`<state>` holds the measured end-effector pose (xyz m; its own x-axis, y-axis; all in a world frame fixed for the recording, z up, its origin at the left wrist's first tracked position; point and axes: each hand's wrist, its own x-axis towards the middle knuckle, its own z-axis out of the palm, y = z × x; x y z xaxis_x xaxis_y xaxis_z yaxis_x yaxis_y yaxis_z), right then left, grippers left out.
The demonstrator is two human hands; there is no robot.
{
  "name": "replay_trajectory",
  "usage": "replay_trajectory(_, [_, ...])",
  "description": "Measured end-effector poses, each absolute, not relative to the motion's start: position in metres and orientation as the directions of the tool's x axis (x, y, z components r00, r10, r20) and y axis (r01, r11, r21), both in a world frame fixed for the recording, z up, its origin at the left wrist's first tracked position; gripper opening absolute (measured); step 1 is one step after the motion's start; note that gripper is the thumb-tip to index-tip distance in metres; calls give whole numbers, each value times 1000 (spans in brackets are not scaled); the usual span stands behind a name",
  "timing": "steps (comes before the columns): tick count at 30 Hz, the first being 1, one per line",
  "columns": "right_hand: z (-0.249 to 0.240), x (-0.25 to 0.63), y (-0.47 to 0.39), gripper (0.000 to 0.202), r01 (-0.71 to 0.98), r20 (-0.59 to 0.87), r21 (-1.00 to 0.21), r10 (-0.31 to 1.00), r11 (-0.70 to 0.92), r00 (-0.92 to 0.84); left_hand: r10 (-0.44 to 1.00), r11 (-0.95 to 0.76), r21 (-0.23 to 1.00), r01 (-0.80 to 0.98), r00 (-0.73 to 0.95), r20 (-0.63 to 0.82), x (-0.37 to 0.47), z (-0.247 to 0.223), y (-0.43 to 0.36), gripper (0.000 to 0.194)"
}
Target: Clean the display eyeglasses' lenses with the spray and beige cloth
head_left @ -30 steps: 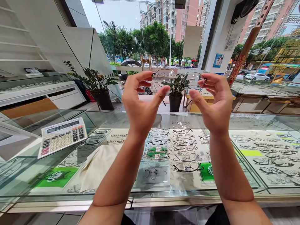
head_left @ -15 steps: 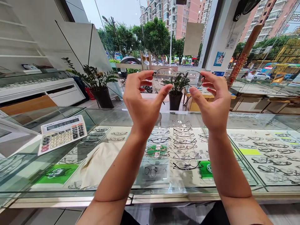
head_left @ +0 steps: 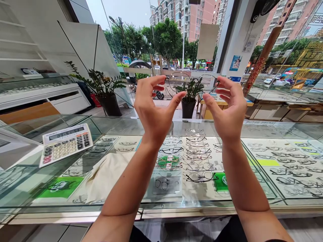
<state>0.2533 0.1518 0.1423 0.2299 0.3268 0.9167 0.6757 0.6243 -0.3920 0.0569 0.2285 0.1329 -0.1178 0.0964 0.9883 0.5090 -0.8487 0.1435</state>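
Observation:
A pair of thin-rimmed eyeglasses (head_left: 179,73) is held up in the air above the glass counter, its two round lenses side by side. My left hand (head_left: 155,107) grips the left side of the frame at the fingertips, with the thumb reaching in below the left lens. At the other side my right hand (head_left: 228,109) holds the right edge near the hinge, its thumb under the right lens. Both hands are raised well over the display case, and the street shows through the lenses.
Below is a glass display counter (head_left: 174,212) with several rows of eyeglasses inside. A calculator (head_left: 67,144) and a beige cloth (head_left: 108,174) lie on its left part. Beyond stand a potted plant (head_left: 111,102) at left and another (head_left: 188,107) in the middle, before a large window.
My right hand has shifted very slightly left with the eyeglasses. My left hand has hardly moved, and both keep their hold.

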Motion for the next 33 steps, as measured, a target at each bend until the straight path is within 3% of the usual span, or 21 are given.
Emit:
replay_trajectory(5, [138,246,151,50,713,933,-355,278,605,229,241,-907,274,321,-138,961,57,133,236,65])
replay_trajectory(13, [137,235,148,48,881,979,-199,125,428,160,419,-899,432,69,-146,896,59,135,236,72])
replay_trajectory(20, [136,229,152,41,853,995,-59,-41,518,94,447,-891,453,-3,-167,879,64,134,241,75])
replay_trajectory(23, [135,226,153,43,788,989,-110,-16,606,150,434,-899,438,-21,-191,880,65,132,242,75])
replay_trajectory(28, [132,228,155,42,716,955,-293,158,633,251,358,-926,377,28,-253,899,60,130,245,73])
replay_trajectory(33, [131,239,164,37,627,946,-320,205,710,252,349,-933,359,12,-210,913,55,129,246,75])
